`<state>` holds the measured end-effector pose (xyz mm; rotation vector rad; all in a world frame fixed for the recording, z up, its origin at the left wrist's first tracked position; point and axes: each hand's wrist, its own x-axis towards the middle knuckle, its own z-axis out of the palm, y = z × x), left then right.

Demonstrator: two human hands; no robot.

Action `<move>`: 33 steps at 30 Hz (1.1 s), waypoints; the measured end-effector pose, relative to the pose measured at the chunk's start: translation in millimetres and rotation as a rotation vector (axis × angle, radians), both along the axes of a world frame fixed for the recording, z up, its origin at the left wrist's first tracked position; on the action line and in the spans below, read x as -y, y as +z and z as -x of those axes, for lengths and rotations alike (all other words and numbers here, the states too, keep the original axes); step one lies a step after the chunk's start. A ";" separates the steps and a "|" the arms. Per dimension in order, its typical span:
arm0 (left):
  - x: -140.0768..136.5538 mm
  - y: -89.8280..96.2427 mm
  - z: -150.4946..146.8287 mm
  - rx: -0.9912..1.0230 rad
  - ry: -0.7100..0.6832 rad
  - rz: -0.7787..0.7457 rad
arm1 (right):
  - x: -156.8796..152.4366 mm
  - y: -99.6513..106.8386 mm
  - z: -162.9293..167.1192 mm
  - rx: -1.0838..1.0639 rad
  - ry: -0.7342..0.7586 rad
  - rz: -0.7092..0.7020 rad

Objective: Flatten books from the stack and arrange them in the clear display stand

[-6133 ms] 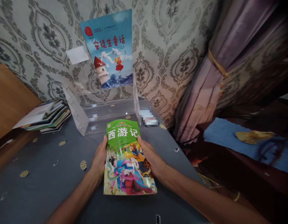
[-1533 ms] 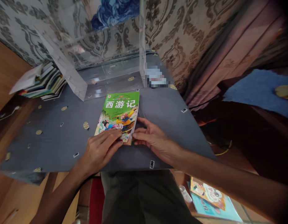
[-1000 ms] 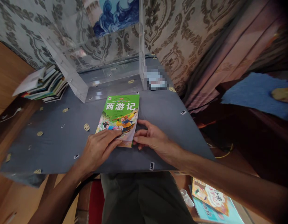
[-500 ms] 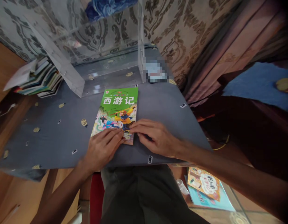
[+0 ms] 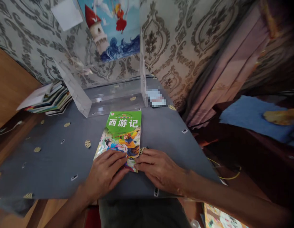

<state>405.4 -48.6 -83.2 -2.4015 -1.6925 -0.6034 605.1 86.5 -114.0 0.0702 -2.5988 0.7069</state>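
Note:
A closed book [image 5: 123, 133] with a green cover, white Chinese characters and cartoon figures lies flat on the grey patterned tablecloth [image 5: 166, 136]. My left hand [image 5: 108, 171] rests palm down over its lower left part, fingers stretched out together across the cover. Beside the lower right edge is my right hand [image 5: 160, 167], fingers extended, the tips at or touching the book's edge. Neither hand grips anything. The lower left corner of the book is hidden under my left hand.
Behind the book stands a clear acrylic stand [image 5: 113, 107]. A pile of books and papers [image 5: 51, 98] sits at the back left. At the back right lies a blurred-out item [image 5: 156, 97]. Another colourful book [image 5: 220, 218] is below the table's right front edge.
The view has tilted up, so more of the wall picture shows. My right hand has drawn back from the cover to the book's right edge. My left hand stays on the cover.

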 end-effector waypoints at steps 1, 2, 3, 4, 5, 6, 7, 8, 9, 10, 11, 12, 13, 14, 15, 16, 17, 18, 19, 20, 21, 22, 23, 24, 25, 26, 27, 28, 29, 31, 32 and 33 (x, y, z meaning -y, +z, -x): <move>-4.1 1.0 3.5 0.040 0.008 0.020 | -1.8 1.8 2.5 -0.001 -0.025 -0.004; -8.6 1.4 7.7 0.068 0.027 0.039 | -4.4 3.3 5.9 0.000 -0.060 -0.005; -13.5 0.9 12.7 0.084 0.054 0.053 | -7.8 4.4 10.1 0.000 -0.102 -0.010; -18.5 -0.4 18.3 0.091 0.083 0.062 | -12.3 5.1 15.0 0.005 -0.148 -0.017; -23.7 -2.3 24.4 0.094 0.113 0.068 | -17.8 5.3 20.6 0.016 -0.197 -0.026; -28.8 -4.7 31.0 0.095 0.141 0.076 | -24.5 5.1 26.6 0.033 -0.245 -0.032; -33.9 -7.2 37.7 0.097 0.168 0.084 | -32.1 4.8 32.7 0.052 -0.290 -0.034; -38.9 -9.8 44.4 0.098 0.194 0.093 | -40.3 4.3 38.9 0.075 -0.337 -0.032; -43.9 -12.4 50.9 0.099 0.220 0.102 | -48.7 3.8 45.0 0.100 -0.386 -0.028; -48.7 -14.8 57.1 0.102 0.245 0.108 | -56.9 3.4 50.7 0.127 -0.437 -0.025; -53.5 -17.1 62.8 0.107 0.266 0.109 | -64.5 2.9 56.1 0.151 -0.485 -0.024; -58.0 -19.4 68.0 0.115 0.281 0.105 | -71.0 2.5 61.0 0.174 -0.527 -0.025; -62.4 -21.8 72.6 0.125 0.295 0.100 | -76.2 2.1 65.2 0.194 -0.561 -0.026; -66.6 -24.2 76.6 0.136 0.306 0.095 | -80.0 1.8 68.7 0.211 -0.585 -0.026; -70.5 -26.7 80.2 0.148 0.317 0.091 | -82.6 1.6 71.3 0.227 -0.599 -0.021; -74.2 -29.2 83.3 0.157 0.328 0.089 | -84.1 1.8 73.1 0.240 -0.607 -0.014; -77.9 -31.6 86.1 0.165 0.337 0.089 | -84.8 2.4 74.2 0.254 -0.608 -0.003; -81.5 -33.9 88.6 0.171 0.344 0.090 | -85.0 3.7 74.6 0.267 -0.608 0.009; -85.1 -35.9 90.9 0.177 0.346 0.092 | -85.0 5.9 74.6 0.280 -0.606 0.020; -88.7 -37.7 92.9 0.182 0.344 0.095 | -84.8 8.8 74.4 0.294 -0.604 0.031; -92.5 -39.3 94.7 0.189 0.340 0.095 | -84.5 12.4 74.2 0.308 -0.606 0.041; -96.3 -40.9 96.1 0.198 0.338 0.093 | -84.0 16.3 74.3 0.323 -0.613 0.049; -100.1 -42.7 97.2 0.209 0.341 0.086 | -83.4 20.2 74.6 0.339 -0.621 0.056; -103.7 -44.6 97.9 0.219 0.352 0.072 | -82.3 23.7 75.5 0.352 -0.630 0.058; -107.0 -46.9 98.3 0.229 0.371 0.054 | -80.9 26.4 76.9 0.362 -0.638 0.053; -109.8 -49.3 98.4 0.238 0.392 0.032 | -78.8 28.3 78.7 0.369 -0.646 0.038; -112.0 -52.0 98.5 0.249 0.409 0.011 | -76.2 29.3 81.0 0.375 -0.655 0.013; -113.5 -54.6 98.6 0.260 0.418 -0.008 | -73.1 29.6 83.7 0.383 -0.661 -0.021; -114.4 -57.1 98.8 0.273 0.419 -0.023 | -69.6 29.3 86.6 0.389 -0.666 -0.059; -114.6 -61.3 99.4 0.299 0.408 -0.038 | -62.6 28.2 92.7 0.409 -0.674 -0.122; -114.2 -63.0 99.8 0.311 0.405 -0.038 | -59.6 27.5 95.8 0.421 -0.681 -0.141; -113.7 -64.5 99.9 0.323 0.407 -0.035 | -57.3 26.9 98.6 0.434 -0.691 -0.149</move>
